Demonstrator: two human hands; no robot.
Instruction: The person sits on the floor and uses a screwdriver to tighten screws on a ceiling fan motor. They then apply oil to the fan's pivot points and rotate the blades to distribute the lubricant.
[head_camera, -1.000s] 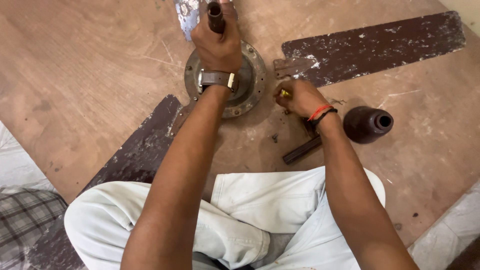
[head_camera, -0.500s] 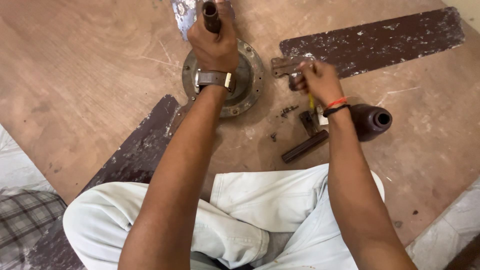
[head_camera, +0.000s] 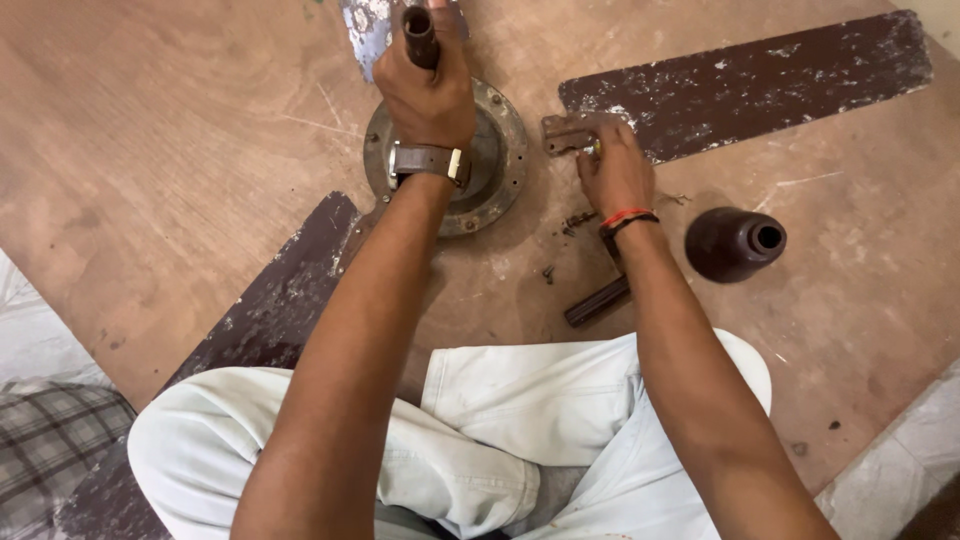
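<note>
Two hands work apart: the left hand (head_camera: 428, 92) is clamped around the upright rod (head_camera: 419, 32) rising from the round motor housing (head_camera: 497, 150), while the right hand (head_camera: 612, 170), nearer the fan blade (head_camera: 760, 80), pinches its metal bracket (head_camera: 565, 131), whose long axis runs rightward across the wooden floor (head_camera: 170, 150).

The left hand (head_camera: 425, 95) hides the motor hub's (head_camera: 500, 150) centre; the top edge crops the rod (head_camera: 420, 30).

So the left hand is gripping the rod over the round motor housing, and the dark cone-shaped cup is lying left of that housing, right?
Not quite. The left hand does grip the rod over the round motor housing, but the head view shows the cone-shaped cup lying to the housing's right.
</note>
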